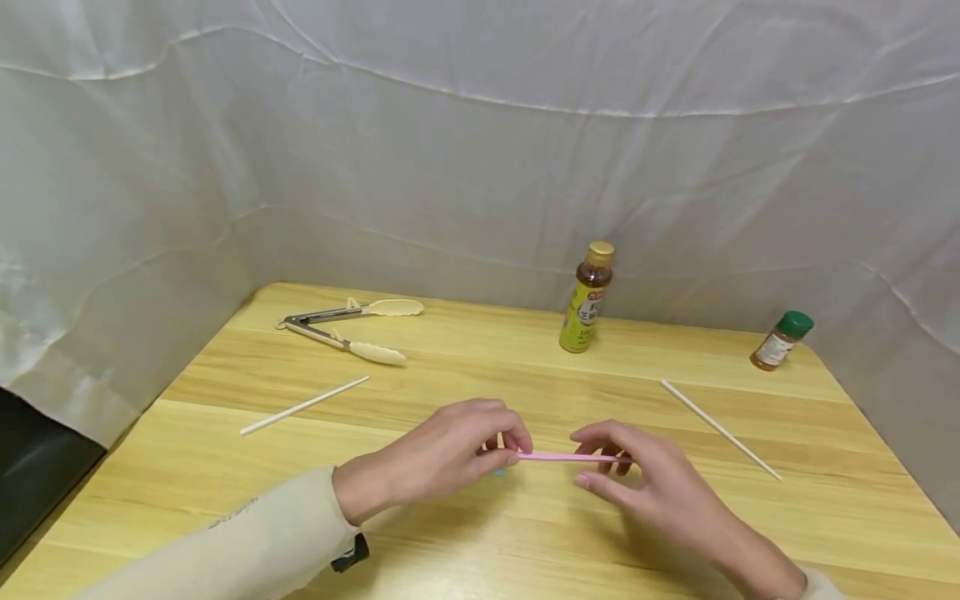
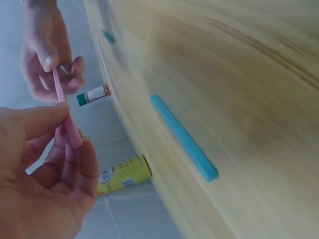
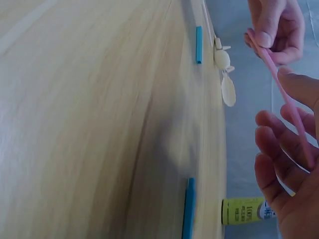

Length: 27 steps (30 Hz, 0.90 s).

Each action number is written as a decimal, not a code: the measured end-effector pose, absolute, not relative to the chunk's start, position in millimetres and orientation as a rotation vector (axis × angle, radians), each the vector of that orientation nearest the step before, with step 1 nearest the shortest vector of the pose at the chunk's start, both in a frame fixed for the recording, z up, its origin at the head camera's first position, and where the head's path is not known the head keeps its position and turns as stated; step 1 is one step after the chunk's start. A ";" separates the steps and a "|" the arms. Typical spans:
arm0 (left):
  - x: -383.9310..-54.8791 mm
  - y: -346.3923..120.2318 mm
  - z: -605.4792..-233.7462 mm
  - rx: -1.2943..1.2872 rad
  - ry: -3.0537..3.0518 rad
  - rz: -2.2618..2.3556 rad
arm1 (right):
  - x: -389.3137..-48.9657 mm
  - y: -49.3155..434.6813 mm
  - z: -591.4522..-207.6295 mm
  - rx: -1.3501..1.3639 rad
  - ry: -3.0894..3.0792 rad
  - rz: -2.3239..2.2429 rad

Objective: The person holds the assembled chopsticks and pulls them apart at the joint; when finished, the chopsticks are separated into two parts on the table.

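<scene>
A slim pink stick (image 1: 555, 457) spans the space between the two hands above the table. My left hand (image 1: 457, 446) pinches its left end between thumb and fingertips. The right hand (image 1: 645, 471) is around the other end, its fingers loosely bent and its thumb apart from the fingertips. In the right wrist view that end of the pink stick (image 3: 294, 112) crosses in front of the fingers towards the palm. Below on the table lie two turquoise sticks, one turquoise stick (image 2: 184, 137) nearer the left hand and another turquoise stick (image 3: 188, 209) under the right; the hands mostly hide them from the head.
Open tongs (image 1: 337, 329) with cream tips lie at the back left. A yellow-labelled bottle (image 1: 585, 304) stands at the back, and a green-capped spice jar (image 1: 780, 342) at the far right. A white stick (image 1: 303, 406) lies left, another white stick (image 1: 720, 429) right.
</scene>
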<state>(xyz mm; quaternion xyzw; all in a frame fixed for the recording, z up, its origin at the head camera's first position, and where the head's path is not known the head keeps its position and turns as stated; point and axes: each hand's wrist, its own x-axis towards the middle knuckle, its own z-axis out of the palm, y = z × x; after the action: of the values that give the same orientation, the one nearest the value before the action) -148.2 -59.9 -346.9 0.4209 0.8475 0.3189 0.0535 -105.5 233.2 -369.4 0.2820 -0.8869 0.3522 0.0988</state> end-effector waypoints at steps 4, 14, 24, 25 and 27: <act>-147.7 -57.9 -345.0 1.306 2.584 0.970 | -104.0 228.6 -370.7 0.804 -2.631 1.071; -145.3 -53.8 -348.9 1.291 2.591 1.009 | -103.4 226.5 -374.3 0.796 -2.565 1.143; -141.2 -44.4 -356.4 1.231 2.621 1.113 | -102.3 222.6 -375.5 0.794 -2.517 1.200; -140.7 -43.4 -357.3 1.230 2.622 1.121 | -102.1 222.2 -375.4 0.790 -2.520 1.199; -139.3 -41.8 -358.5 1.228 2.629 1.131 | -101.2 221.0 -374.6 0.766 -2.539 1.190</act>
<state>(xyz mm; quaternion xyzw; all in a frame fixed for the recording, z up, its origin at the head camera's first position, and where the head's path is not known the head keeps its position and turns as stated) -139.3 -41.8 -358.5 0.3942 0.8442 0.3630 0.0136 -101.2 221.0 -374.6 0.2617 -0.8675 0.4065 0.1170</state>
